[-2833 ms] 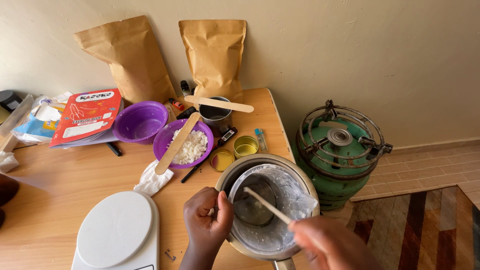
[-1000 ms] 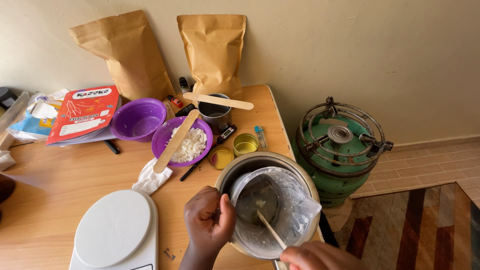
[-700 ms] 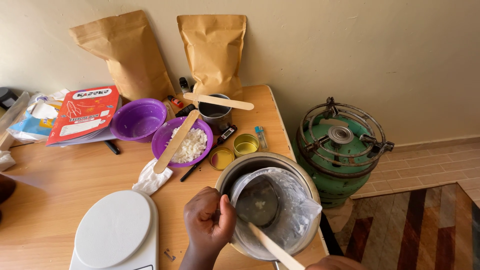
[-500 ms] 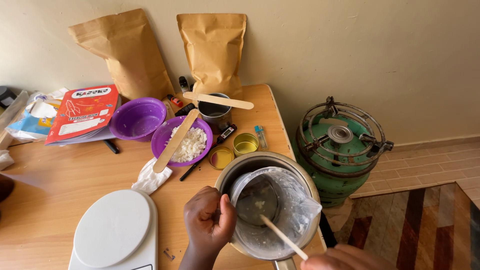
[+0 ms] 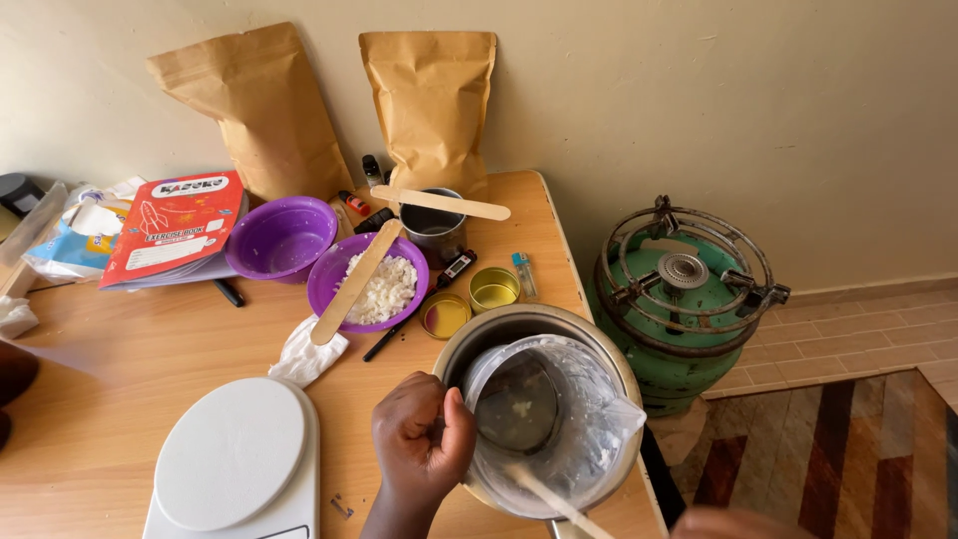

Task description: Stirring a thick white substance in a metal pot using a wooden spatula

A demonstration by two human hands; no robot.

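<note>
My left hand [image 5: 421, 444] is closed around the handle of a clear plastic jug [image 5: 579, 424] that sits inside a metal pot [image 5: 477, 329] at the table's near right corner. The jug holds melting liquid with white flakes. My right hand [image 5: 733, 522] shows only at the bottom edge and holds a thin wooden stick [image 5: 559, 499] whose tip dips into the jug.
A white kitchen scale [image 5: 232, 461] sits left of my hand. Behind are a purple bowl of white flakes [image 5: 371, 284] with a wooden spatula, an empty purple bowl [image 5: 281, 238], two small tins [image 5: 493, 287], a metal cup [image 5: 436, 228], two brown pouches [image 5: 431, 100], a red book [image 5: 172, 226]. A green gas burner [image 5: 683, 299] stands on the floor.
The stick has swept around inside the jug, and my right hand has dropped lower, almost out of view. My left hand has kept its grip on the jug handle.
</note>
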